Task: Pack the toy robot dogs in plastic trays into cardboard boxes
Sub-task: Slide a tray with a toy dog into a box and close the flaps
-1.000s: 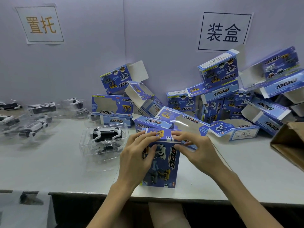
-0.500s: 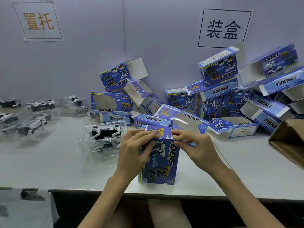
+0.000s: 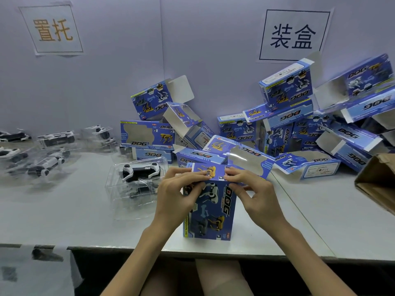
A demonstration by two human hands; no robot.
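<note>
A blue box (image 3: 211,214) stands upright near the front edge of the counter (image 3: 64,210). Both hands pinch its top flap: the left hand (image 3: 177,197) curls its fingers (image 3: 192,178) over the left end, thumb on the printed front, and the right hand (image 3: 256,195) grips the right end. Just left of the fingers, a toy robot dog (image 3: 140,170) lies in a clear plastic tray (image 3: 119,197). Beyond the fingers, a heap of blue boxes (image 3: 288,129) leans against the wall, and more trayed dogs (image 3: 49,152) lie far left.

box pile (image 3: 277,133) blocks rear, trayed dog (image 3: 139,180) left
</note>
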